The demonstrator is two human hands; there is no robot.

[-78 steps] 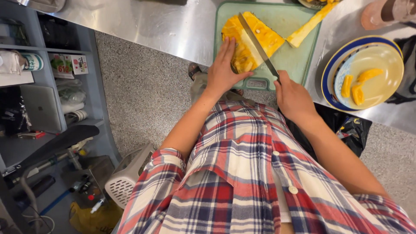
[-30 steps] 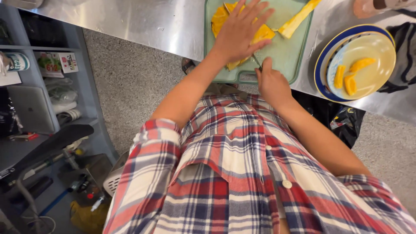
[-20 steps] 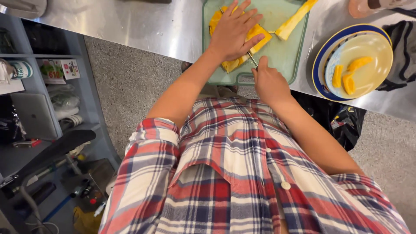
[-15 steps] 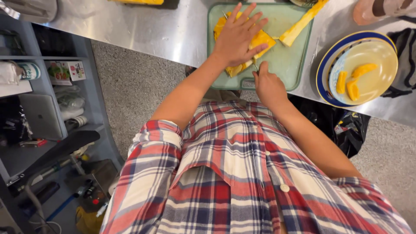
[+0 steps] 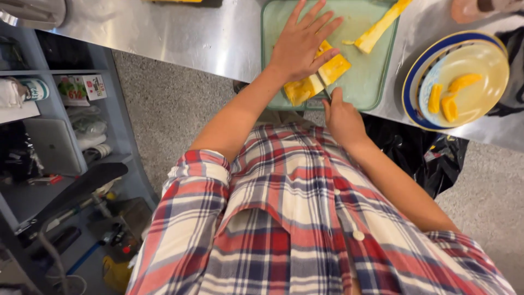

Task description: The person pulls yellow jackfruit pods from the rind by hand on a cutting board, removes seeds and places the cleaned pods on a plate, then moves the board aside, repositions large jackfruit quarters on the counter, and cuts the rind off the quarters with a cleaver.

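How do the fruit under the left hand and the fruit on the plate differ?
The fruit block on the green cutting board is a large, flat, angular slab pressed under the left hand; the plate pieces are three small, curved slices lying loose and untouched on the yellow plate. Both are yellow-orange.

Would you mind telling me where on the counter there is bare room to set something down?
The steel counter left of the green cutting board is bare. On the board, only the strip between the yellow fruit and the peel strip is free. It is crowded around the left hand, right hand and plate.
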